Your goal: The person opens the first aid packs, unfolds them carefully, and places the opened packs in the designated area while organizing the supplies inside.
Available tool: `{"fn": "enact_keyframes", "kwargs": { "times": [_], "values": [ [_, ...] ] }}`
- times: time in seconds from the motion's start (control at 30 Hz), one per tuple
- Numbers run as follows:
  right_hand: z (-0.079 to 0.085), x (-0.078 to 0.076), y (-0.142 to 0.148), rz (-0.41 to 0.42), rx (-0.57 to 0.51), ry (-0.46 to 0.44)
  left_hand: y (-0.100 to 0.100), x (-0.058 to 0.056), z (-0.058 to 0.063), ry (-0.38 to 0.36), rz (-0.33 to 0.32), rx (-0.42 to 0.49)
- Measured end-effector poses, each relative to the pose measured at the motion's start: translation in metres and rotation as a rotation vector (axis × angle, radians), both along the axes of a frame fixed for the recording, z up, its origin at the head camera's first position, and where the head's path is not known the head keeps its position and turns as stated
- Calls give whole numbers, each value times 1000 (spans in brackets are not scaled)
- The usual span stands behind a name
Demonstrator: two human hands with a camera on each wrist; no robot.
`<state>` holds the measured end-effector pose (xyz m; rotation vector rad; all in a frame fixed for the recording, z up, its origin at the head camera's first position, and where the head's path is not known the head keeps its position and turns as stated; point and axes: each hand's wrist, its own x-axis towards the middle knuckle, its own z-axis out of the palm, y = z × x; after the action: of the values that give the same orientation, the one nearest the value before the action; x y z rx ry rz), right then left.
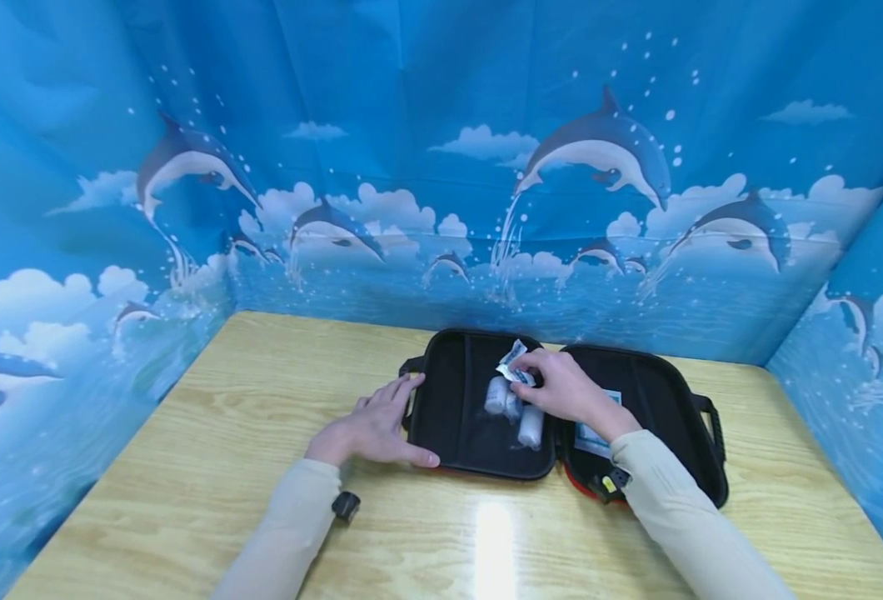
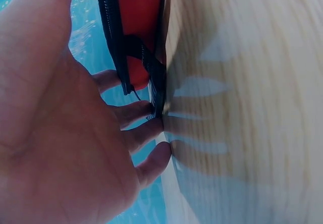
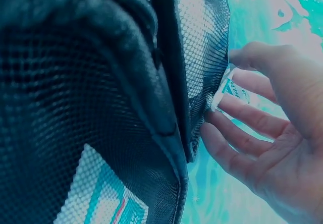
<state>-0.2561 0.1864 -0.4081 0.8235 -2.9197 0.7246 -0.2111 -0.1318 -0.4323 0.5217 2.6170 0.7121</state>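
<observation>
An unfolded black case [image 1: 441, 417] with a red outer side [image 2: 139, 17] lies on the table. My right hand [image 1: 557, 385] reaches over its left half and pinches a small white-and-blue alcohol pad packet [image 1: 515, 365], close to the mesh pocket [image 3: 202, 42] in the right wrist view. Just below those fingers lie white wrapped rolls [image 1: 496, 396], one more roll [image 1: 531, 427] beside the hinge. My left hand [image 1: 377, 425] rests at the case's left side, thumb along the front corner. Its spread fingers reach to the black strap handle [image 2: 146, 62].
In the case's right half, partly under my right forearm, is a flat blue-and-white packet [image 1: 591, 442]. A second handle [image 1: 711, 425] sticks out at the right. The wooden table [image 1: 276, 358] meets a blue dolphin-print curtain [image 1: 411, 275] behind.
</observation>
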Motion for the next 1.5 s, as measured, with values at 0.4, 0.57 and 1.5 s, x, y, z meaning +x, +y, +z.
{"fn": "enact_keyframes", "kwargs": {
  "times": [0.4,0.57,1.5],
  "values": [
    [7,11,14,-85,-116,130,-1,-1,-3,12,3,-11],
    [9,16,26,-115,-117,169,-1,-2,-2,11,6,-12],
    [12,53,96,-429,-145,157,0,-1,-3,17,8,-10]
  ]
}}
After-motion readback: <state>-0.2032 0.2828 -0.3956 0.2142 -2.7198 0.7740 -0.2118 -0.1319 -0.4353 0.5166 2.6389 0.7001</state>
